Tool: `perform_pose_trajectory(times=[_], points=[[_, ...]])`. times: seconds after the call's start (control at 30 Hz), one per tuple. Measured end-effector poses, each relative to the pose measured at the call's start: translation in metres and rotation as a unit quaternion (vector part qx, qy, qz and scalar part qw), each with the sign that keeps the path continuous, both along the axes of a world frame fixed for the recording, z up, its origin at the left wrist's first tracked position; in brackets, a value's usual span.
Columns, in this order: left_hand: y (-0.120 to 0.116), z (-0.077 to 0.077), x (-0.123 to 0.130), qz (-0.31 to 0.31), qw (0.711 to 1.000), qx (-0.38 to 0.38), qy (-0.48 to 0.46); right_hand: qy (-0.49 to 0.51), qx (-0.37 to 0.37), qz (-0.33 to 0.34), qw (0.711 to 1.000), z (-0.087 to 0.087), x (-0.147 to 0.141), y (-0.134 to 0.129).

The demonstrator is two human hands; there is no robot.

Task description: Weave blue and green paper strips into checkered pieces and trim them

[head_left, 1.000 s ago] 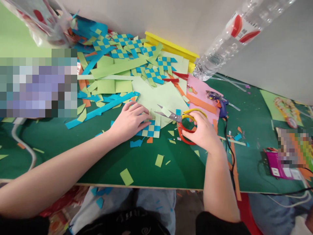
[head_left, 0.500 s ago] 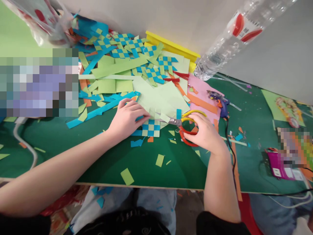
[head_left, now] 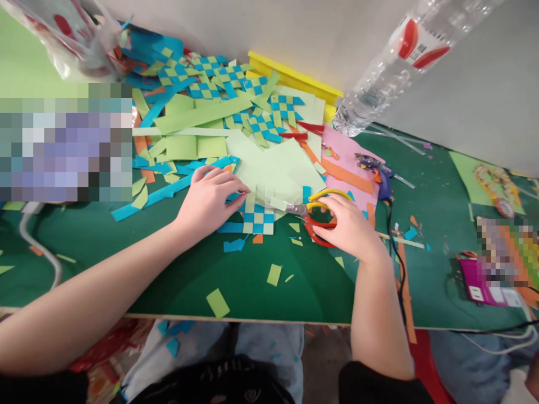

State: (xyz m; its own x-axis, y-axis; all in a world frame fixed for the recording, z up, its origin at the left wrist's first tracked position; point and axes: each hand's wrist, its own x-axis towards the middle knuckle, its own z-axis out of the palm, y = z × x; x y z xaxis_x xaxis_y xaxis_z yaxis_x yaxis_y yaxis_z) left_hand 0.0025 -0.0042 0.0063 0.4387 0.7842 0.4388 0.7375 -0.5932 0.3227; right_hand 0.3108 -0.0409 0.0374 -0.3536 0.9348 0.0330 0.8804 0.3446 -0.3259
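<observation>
My left hand (head_left: pixel 213 199) has its thumb and fingertips pinched at the upper left of a small blue and pale green woven paper piece (head_left: pixel 258 220). That piece lies on the table with a blue strip sticking out to its left. My right hand (head_left: pixel 349 227) holds scissors (head_left: pixel 298 209) with one yellow and one red handle loop. Their blades point left across the pale strips at the top of the weave, and the blade tips are hard to make out. A pale green paper sheet (head_left: pixel 290 163) lies just behind.
Woven paper fish (head_left: pixel 263 128) and loose strips pile up at the back left. A plastic bottle (head_left: pixel 379 73) leans by the wall. On the right are a blue glue gun (head_left: pixel 385 185) with a black cord and a magenta packet (head_left: pixel 478 280). Paper scraps (head_left: pixel 274 275) dot the green table (head_left: pixel 168 286).
My left hand has shifted a little to the left. The scissors in my right hand have also moved slightly left along the pale strips.
</observation>
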Motion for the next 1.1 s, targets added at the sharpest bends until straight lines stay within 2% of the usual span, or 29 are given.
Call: perform_pose_trajectory(times=[0.3, 0.57, 1.1], points=[[-0.006, 0.010, 0.003, 0.009, 0.992, -0.097, 0.077, -0.029, 0.008, 0.019, 0.999, 0.003, -0.012, 0.000], [-0.004, 0.008, 0.004, 0.003, 0.991, -0.100, 0.089, -0.051, 0.027, 0.030, 0.998, 0.003, -0.015, 0.001], [-0.004, 0.007, 0.005, 0.003, 0.991, -0.098, 0.087, -0.053, 0.015, 0.041, 0.998, 0.007, -0.016, 0.002]])
